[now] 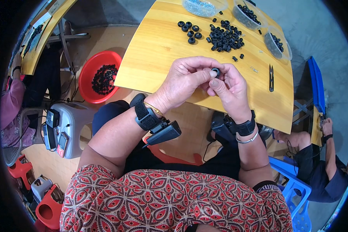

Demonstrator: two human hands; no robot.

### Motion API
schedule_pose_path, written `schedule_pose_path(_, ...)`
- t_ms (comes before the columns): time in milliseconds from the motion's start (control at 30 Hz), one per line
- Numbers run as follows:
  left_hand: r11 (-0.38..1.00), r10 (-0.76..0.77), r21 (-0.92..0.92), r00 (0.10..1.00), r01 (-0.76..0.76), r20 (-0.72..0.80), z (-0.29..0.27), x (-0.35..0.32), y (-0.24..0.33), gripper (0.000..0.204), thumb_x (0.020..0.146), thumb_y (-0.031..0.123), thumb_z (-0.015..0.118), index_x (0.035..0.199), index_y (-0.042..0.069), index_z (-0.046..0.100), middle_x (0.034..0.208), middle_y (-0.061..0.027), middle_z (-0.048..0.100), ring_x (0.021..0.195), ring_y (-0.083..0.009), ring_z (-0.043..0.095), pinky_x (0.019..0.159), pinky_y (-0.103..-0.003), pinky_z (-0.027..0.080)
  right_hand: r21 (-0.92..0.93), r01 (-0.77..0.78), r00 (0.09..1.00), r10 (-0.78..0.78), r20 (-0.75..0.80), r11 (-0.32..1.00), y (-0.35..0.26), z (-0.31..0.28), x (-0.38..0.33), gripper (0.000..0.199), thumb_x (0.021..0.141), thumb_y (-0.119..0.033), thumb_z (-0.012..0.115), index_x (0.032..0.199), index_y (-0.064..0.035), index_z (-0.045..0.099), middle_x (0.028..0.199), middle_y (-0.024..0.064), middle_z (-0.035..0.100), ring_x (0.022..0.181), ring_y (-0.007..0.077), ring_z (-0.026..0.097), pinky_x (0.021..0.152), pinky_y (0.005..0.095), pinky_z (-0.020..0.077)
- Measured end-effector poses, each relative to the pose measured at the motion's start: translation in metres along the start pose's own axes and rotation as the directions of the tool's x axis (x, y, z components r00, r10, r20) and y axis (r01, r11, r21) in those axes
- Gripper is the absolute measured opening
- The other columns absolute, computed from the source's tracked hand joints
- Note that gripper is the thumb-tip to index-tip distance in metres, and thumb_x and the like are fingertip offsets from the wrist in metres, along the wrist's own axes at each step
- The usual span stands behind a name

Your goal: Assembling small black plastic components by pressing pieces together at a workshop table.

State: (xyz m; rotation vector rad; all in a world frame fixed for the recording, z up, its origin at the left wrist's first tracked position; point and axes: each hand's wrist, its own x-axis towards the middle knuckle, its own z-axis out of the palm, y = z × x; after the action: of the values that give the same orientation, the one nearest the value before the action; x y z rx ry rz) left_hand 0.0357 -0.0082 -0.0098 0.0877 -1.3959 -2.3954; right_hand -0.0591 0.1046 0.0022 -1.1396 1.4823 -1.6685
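Above the table's near edge, a small black wheel-like ring (216,72) is pinched between my two hands. My left hand (185,79) has its thumb and fingertips against the ring from the left. The curled fingers and thumb of my right hand (232,87) close on it from the other side. Part of the ring is hidden by fingertips. Beyond my hands lie several similar black wheels (190,33) and a pile of small black spool-shaped pieces (225,38). A pair of black thread snips (271,78) lies on the table to the right.
On the yellow wooden table (147,50) stand a tub of clear bluish beads (200,7) and two tubs of black pieces (243,17) (276,45). A red basin (85,87) with black pieces is left of it. A grey stool (77,131) and blue chair (297,185) flank me. Other people sit either side.
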Motion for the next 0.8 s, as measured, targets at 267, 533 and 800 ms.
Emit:
schedule_pose_path(267, 0.997, -0.014, -0.08, 0.999, 0.017, 0.043, 0.0, 0.001, 0.001, 0.031, 0.082, 0.005, 0.05, 0.113, 0.002, 0.047, 0.086, -0.0111, 0.059, 0.069, -0.013, 0.058, 0.057, -0.025, 0.052, -0.063, 0.087, 0.996, -0.087, 0.011, 0.994, -0.004, 0.003, 0.001, 0.018, 0.083, -0.01, 0.054, 0.096, 0.0007, 0.046, 0.071, 0.0024, 0.051, 0.058, 0.006, 0.049, 0.052, 0.0179, 0.0402)
schedule_pose_path(533, 0.936, -0.093, -0.332, 0.991, 0.12, 0.095, -0.009, 0.004, 0.003, 0.03, 0.084, 0.011, 0.05, 0.113, 0.0, 0.047, 0.089, -0.0115, 0.058, 0.069, -0.0125, 0.058, 0.059, -0.025, 0.052, -0.144, 0.195, 0.981, -0.192, 0.037, 0.97, 0.004, -0.005, 0.003, 0.023, 0.082, -0.013, 0.056, 0.098, 0.0007, 0.046, 0.079, 0.003, 0.05, 0.068, 0.0073, 0.051, 0.056, 0.0188, 0.0425)
schedule_pose_path(800, 0.948, -0.146, -0.28, 0.989, 0.151, 0.038, -0.007, 0.004, 0.002, 0.033, 0.079, 0.006, 0.057, 0.111, 0.001, 0.049, 0.09, -0.0092, 0.059, 0.07, -0.011, 0.058, 0.059, -0.023, 0.051, -0.366, 0.256, 0.966, -0.249, 0.067, 0.895, 0.0, -0.005, 0.005, 0.028, 0.081, -0.021, 0.058, 0.098, -0.0012, 0.047, 0.086, 0.0048, 0.044, 0.068, 0.0102, 0.052, 0.059, 0.0206, 0.0438)
